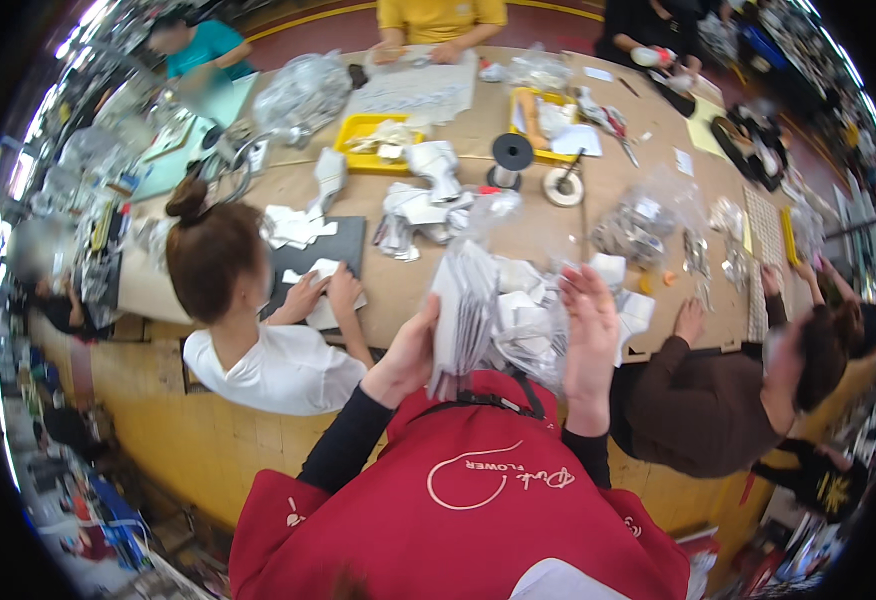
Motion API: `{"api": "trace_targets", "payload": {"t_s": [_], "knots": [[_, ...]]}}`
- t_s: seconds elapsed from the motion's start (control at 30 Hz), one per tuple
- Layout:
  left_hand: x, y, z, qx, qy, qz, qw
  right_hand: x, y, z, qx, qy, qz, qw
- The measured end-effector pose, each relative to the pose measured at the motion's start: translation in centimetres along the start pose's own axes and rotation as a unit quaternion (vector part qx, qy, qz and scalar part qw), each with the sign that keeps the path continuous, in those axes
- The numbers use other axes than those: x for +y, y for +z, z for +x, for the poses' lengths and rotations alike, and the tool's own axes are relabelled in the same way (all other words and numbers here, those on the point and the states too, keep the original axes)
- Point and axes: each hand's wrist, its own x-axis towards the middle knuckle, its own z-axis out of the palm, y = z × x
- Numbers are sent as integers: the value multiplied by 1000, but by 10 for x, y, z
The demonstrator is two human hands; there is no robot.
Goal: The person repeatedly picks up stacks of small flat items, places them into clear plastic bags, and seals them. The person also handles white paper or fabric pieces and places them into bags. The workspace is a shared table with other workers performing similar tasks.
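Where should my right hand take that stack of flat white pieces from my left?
Probably at the far end, coming from the right. The left hand grips the stack on its left side, while the right hand is opposite. Many loose-looking layers show along its edges, so clamp across both outer faces.
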Motion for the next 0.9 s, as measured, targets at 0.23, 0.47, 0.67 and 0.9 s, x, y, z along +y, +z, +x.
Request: {"api": "trace_targets", "payload": {"t_s": [0.23,0.47,0.67,0.9], "knots": [[14,21,9,-196,-46,-202,959,-17,2,-7,-23,50,-67,996],[16,18,6,-198,-83,-243,946,-14,7,-11,-45,3,-87,995],[14,13,13,-321,-105,-275,900,-21,27,-9,-106,-32,-102,989],[-5,15,0,-177,-126,-144,965,-31,48,-2,-285,-176,-350,875]]}}
